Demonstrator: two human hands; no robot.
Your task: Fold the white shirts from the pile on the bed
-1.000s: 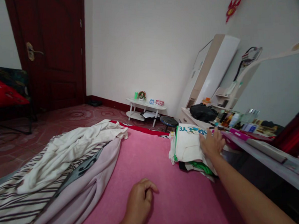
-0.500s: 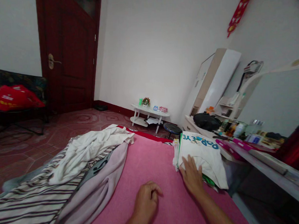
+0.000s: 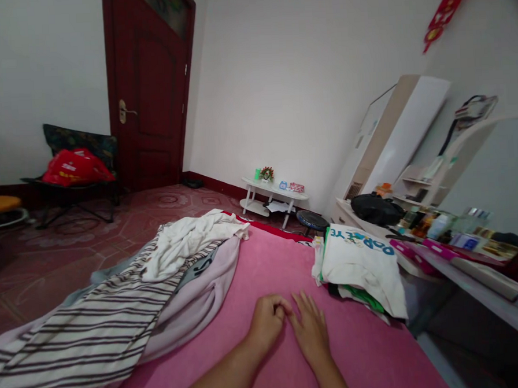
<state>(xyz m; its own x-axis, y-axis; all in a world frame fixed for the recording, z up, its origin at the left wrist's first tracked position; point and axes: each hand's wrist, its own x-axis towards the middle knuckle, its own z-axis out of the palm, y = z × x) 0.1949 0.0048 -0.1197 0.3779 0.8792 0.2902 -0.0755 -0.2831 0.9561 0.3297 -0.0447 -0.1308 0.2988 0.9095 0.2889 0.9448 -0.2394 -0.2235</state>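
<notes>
Here are both hands, low over the smooth pink cover (image 3: 273, 262), close together at the middle: the left hand (image 3: 267, 325) is curled into a loose, rounded fist, and the right hand (image 3: 312, 328) lies released, fingers long and spread, palm down. Their fingers meet or nearly meet; it's hard to tell which. Off to the right sits the folded stack (image 3: 360, 264), a soft, squarish block of cloth just beyond the right hand and apart from it. Its white top layer carries chunky blue lettering and sags at the near corner, with green cloth (image 3: 363, 296) peeping from under the edge. Over on the left, it's all ripples: a crumpled white garment (image 3: 187, 241) in knotted wrinkles on top, a striped cloth (image 3: 101, 335) running in dark bands across pale fabric, and a lilac garment (image 3: 207, 312) falling in long, rounded folds. Squeezed between them, a grey garment (image 3: 197, 271) shows dark print. Behind, a white table (image 3: 278, 188) with a rounded top stands on patterned, reddish floor tiles (image 3: 155, 208), beside a dark round stool (image 3: 312, 219).
</notes>
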